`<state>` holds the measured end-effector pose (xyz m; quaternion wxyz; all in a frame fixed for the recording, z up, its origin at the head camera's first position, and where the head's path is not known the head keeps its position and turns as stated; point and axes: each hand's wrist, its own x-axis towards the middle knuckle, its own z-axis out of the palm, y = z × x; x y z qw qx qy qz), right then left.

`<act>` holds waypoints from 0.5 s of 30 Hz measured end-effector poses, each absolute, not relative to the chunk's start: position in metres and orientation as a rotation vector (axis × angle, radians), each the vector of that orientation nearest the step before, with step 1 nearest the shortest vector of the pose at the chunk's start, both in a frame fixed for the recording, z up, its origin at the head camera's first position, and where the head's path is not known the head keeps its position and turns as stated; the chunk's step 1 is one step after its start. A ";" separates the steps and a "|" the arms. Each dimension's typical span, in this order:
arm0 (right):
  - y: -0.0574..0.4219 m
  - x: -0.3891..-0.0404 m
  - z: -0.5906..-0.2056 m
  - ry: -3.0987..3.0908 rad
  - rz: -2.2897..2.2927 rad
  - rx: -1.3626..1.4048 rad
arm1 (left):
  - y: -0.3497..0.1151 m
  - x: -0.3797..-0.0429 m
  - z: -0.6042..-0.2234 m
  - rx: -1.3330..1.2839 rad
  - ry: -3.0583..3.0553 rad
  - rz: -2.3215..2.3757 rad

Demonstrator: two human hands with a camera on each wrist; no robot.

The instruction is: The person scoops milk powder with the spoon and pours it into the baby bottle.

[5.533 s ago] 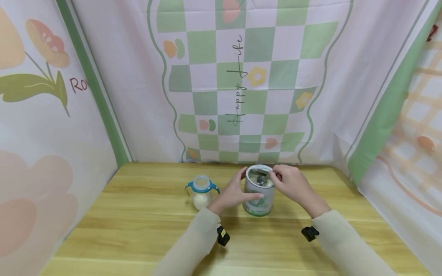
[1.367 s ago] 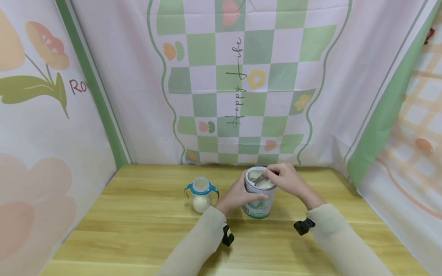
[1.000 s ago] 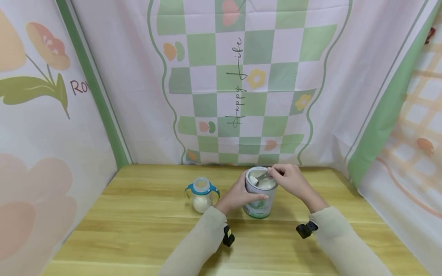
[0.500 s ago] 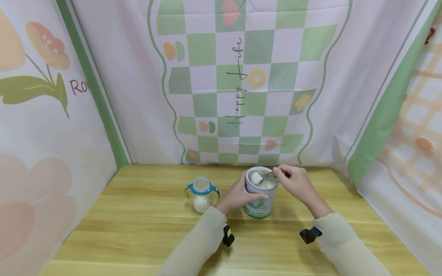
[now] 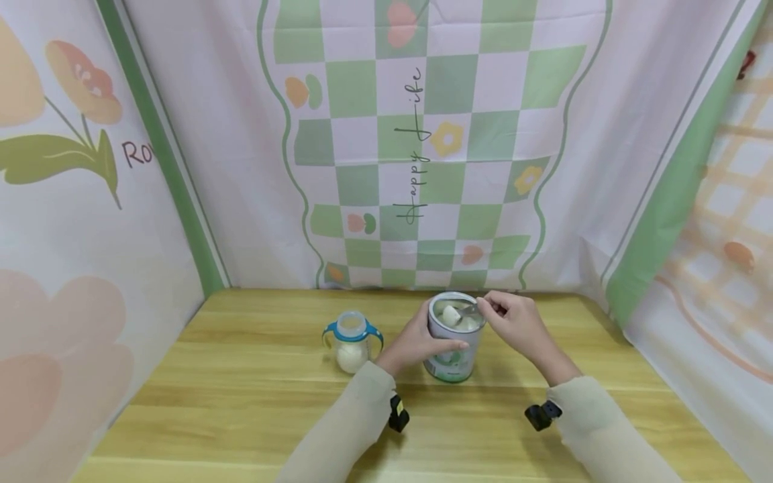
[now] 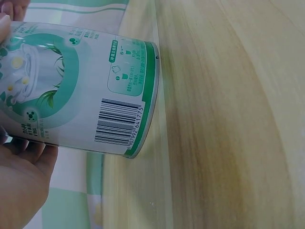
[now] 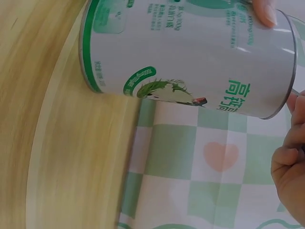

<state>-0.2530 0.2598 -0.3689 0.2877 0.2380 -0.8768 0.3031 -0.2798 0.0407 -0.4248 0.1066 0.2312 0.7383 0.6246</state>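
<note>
A white and green milk powder can [image 5: 451, 365] stands upright and uncovered on the table. My left hand [image 5: 415, 343] grips its left side, thumb across the front and fingers behind. In the left wrist view the can [image 6: 71, 90] shows a barcode near its base. My right hand [image 5: 518, 327] pinches the handle of a metal spoon [image 5: 468, 310] at the right of the rim. The spoon's bowl, within the can's mouth, bears a heap of white powder [image 5: 450, 316]. In the right wrist view the right hand [image 7: 291, 167] sits beside the rim, the spoon mostly hidden.
A baby bottle [image 5: 353, 352] with blue handles stands left of the can, pale powder inside and no lid on top. The wooden table [image 5: 241, 402] ends at a printed curtain [image 5: 449, 201] behind, with more curtains at both sides.
The spoon, earlier lowered into the can, now carries heaped powder at its mouth. My right hand has shifted slightly right. The left hand keeps its grip on the can.
</note>
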 end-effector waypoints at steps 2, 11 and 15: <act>0.259 -0.253 -0.369 -2.329 0.809 0.643 | 0.041 -0.280 -0.425 0.677 2.175 1.838; 0.260 -0.253 -0.372 -2.334 0.824 0.619 | 0.042 -0.282 -0.428 0.673 2.176 1.840; 0.261 -0.253 -0.373 -2.339 0.847 0.593 | 0.042 -0.282 -0.427 0.660 2.177 1.844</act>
